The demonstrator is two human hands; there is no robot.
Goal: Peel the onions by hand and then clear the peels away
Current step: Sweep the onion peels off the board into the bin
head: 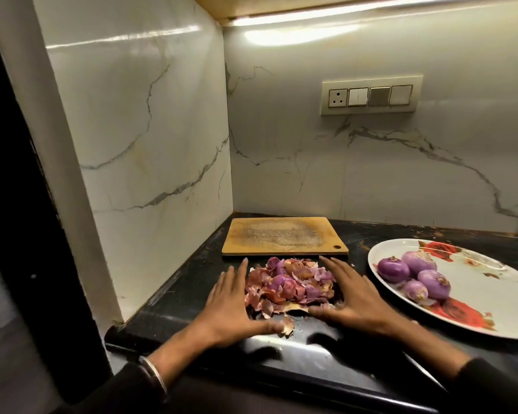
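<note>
both hands lie flat on the dark bench (192,297), fingers straight and released, grasping nothing: the left hand (231,306) touches the left edge of the pile of onion peels (287,286), the right hand (353,294) its right edge. just beyond the pile lies a wooden cutting board (284,236). to the right, four peeled onions (416,274) sit on a flowered plate (491,282).
</note>
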